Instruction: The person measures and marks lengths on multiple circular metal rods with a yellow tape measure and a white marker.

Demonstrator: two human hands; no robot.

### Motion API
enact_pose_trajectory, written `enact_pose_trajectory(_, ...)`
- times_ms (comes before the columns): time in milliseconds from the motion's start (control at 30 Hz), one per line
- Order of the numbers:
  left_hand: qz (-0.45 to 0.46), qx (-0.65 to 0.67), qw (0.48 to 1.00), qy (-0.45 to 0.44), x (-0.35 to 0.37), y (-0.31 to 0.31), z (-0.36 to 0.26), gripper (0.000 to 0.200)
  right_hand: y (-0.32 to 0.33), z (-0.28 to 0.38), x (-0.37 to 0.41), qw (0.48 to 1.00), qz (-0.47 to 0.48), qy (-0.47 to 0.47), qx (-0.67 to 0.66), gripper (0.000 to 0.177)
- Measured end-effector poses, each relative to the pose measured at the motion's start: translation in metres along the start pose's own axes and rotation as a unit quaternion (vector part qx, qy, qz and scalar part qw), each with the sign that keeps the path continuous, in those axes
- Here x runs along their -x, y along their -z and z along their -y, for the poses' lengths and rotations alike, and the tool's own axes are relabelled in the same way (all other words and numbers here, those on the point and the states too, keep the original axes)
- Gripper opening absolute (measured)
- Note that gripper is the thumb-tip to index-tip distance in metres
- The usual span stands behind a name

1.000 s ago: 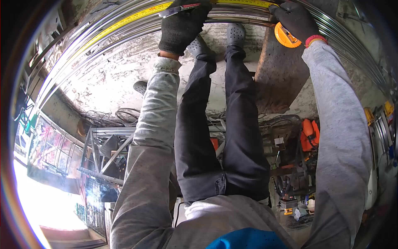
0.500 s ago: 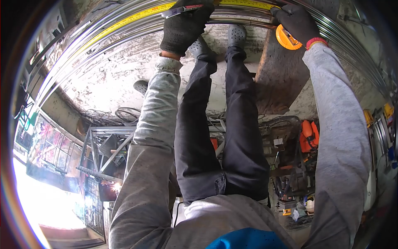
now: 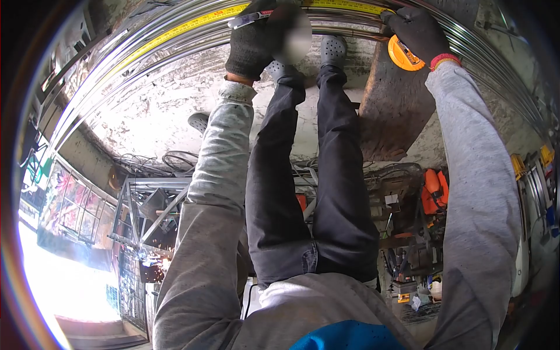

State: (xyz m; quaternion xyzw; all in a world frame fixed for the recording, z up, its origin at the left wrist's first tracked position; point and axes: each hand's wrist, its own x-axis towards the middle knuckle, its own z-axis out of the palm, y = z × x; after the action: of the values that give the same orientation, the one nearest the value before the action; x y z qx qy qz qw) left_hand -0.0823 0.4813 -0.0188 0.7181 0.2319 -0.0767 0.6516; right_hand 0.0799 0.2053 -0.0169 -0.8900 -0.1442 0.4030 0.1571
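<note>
Along metal bars (image 3: 469,49), the tape measure (image 3: 405,53) extends its blade (image 3: 186,25) left to right; the right hand (image 3: 421,29) grasps its case with the fingers, the left hand (image 3: 254,44), partly blurred, holds a marker (image 3: 251,18).

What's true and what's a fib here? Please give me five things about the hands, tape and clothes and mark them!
1. The left hand in a dark knitted glove holds a slim, pen-like marker. True.
2. The long yellow tape blade is rolled up out of sight. False: it stretches along the shiny, thin metal rods.
3. The round orange tape case is at the right hand in a dark glove. True.
4. The long fabric trousers are bright red. False: they are dark.
5. The person wears grey shoes with little holes. True.
</note>
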Motion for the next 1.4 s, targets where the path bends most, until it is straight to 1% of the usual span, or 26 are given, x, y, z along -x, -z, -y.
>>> enact_pose_trajectory(100, -0.013, 0.017, 1.0, -0.015, -0.001, -0.001, 0.0, 0.01, 0.0, -0.001, -0.001, 1.0, 0.002, -0.002, 0.006, 0.042)
enact_pose_trajectory(167, 0.011, 0.018, 0.999, -0.04, -0.003, 0.0, -0.002, 0.01, 0.0, 0.0, 0.0, 1.0, 0.0, -0.005, 0.002, 0.042)
enact_pose_trajectory(300, 0.014, 0.014, 0.998, -0.062, -0.002, 0.001, -0.002, 0.008, 0.002, 0.005, 0.001, 1.0, -0.005, -0.005, -0.004, 0.042)
enact_pose_trajectory(333, 0.007, -0.034, 0.997, -0.075, -0.001, 0.002, -0.005, 0.007, 0.004, 0.01, 0.003, 1.0, -0.005, -0.005, -0.004, 0.042)
enact_pose_trajectory(367, 0.0, -0.083, 0.993, -0.088, -0.001, 0.002, -0.006, 0.007, 0.011, 0.025, 0.01, 1.0, -0.012, -0.019, -0.013, 0.036)
enact_pose_trajectory(400, 0.0, -0.082, 0.993, -0.088, -0.001, 0.002, -0.007, 0.007, 0.016, 0.035, 0.014, 0.999, -0.019, -0.032, -0.021, 0.031)
enact_pose_trajectory(500, 0.015, -0.031, 0.998, -0.047, -0.001, 0.003, -0.005, 0.007, 0.015, 0.035, 0.012, 0.999, -0.02, -0.032, -0.006, 0.033)
enact_pose_trajectory(533, 0.025, -0.071, 0.995, -0.063, -0.001, 0.004, -0.005, 0.008, 0.012, 0.022, 0.006, 0.999, -0.02, -0.032, -0.007, 0.033)
enact_pose_trajectory(600, 0.035, -0.112, 0.99, -0.08, -0.002, 0.005, -0.007, 0.009, 0.005, 0.003, -0.004, 0.999, 0.039, -0.003, 0.009, 0.041)
enact_pose_trajectory(667, -0.021, -0.248, 0.926, -0.282, -0.006, 0.002, -0.01, 0.01, -0.001, -0.003, -0.004, 0.999, 0.029, -0.004, -0.013, 0.04)
enact_pose_trajectory(733, 0.0, -0.23, 0.902, -0.366, -0.012, 0.002, 0.001, 0.011, -0.001, -0.001, -0.002, 0.999, 0.013, -0.007, -0.036, 0.04)
enact_pose_trajectory(767, 0.009, -0.317, 0.873, -0.371, -0.008, 0.008, 0.011, 0.015, -0.002, 0.002, 0.001, 0.998, -0.006, -0.006, -0.056, 0.04)
enact_pose_trajectory(800, 0.009, -0.317, 0.871, -0.375, -0.005, 0.01, 0.01, 0.015, -0.004, 0.001, 0.002, 0.997, -0.025, -0.003, -0.077, 0.04)
enact_pose_trajectory(867, -0.075, -0.407, 0.839, -0.352, 0.004, 0.016, 0.003, 0.016, -0.004, 0.002, 0.0, 0.996, -0.033, 0.001, -0.084, 0.041)
enact_pose_trajectory(900, -0.082, -0.251, 0.917, -0.299, 0.018, 0.018, -0.003, 0.037, -0.003, 0.0, -0.003, 0.998, -0.015, -0.005, -0.06, 0.041)
enact_pose_trajectory(933, -0.088, -0.255, 0.914, -0.304, 0.037, 0.024, -0.01, 0.037, -0.002, -0.002, -0.004, 0.999, 0.005, -0.009, -0.035, 0.04)
enact_pose_trajectory(967, -0.108, -0.185, 0.953, -0.213, 0.056, 0.031, -0.018, 0.035, -0.004, -0.005, -0.005, 0.999, -0.023, 0.024, -0.025, 0.04)
enact_pose_trajectory(1000, -0.13, -0.112, 0.977, -0.124, 0.072, 0.04, -0.028, 0.035, 0.004, -0.003, -0.007, 0.999, 0.028, -0.005, -0.043, 0.034)
enact_pose_trajectory(1067, -0.149, -0.177, 0.963, -0.137, 0.11, 0.064, -0.047, 0.034, 0.006, -0.009, -0.006, 0.995, 0.06, -0.007, -0.075, 0.029)
enact_pose_trajectory(1100, -0.224, 0.028, 0.974, -0.006, 0.129, 0.073, -0.064, 0.035, 0.017, 0.004, 0.001, 0.996, 0.078, 0.002, -0.031, 0.027)
enact_pose_trajectory(1133, -0.277, 0.236, 0.923, 0.125, 0.149, 0.078, -0.08, 0.037, 0.028, 0.013, 0.021, 0.995, 0.098, 0.005, 0.015, 0.025)
enact_pose_trajectory(1200, -0.328, 0.272, 0.881, 0.206, 0.189, 0.107, -0.1, 0.044, 0.037, 0.007, 0.06, 0.99, 0.077, 0.104, -0.059, 0.026)
enact_pose_trajectory(1267, -0.368, 0.27, 0.852, 0.255, 0.221, 0.129, -0.116, 0.049, 0.029, -0.012, 0.089, 0.972, 0.042, 0.226, 0.043, 0.03)
enact_pose_trajectory(1333, -0.414, 0.302, 0.819, 0.258, 0.25, 0.145, -0.128, 0.05, 0.096, 0.062, 0.175, 0.982, 0.077, 0.166, -0.045, 0.032)
enact_pose_trajectory(1367, -0.426, 0.35, 0.787, 0.276, 0.256, 0.151, -0.133, 0.05, 0.12, 0.083, 0.202, 0.973, 0.193, 0.104, -0.07, 0.033)
enact_pose_trajectory(1400, -0.441, 0.399, 0.753, 0.283, 0.26, 0.16, -0.135, 0.051, 0.135, 0.095, 0.223, 0.964, 0.223, 0.134, -0.054, 0.029)
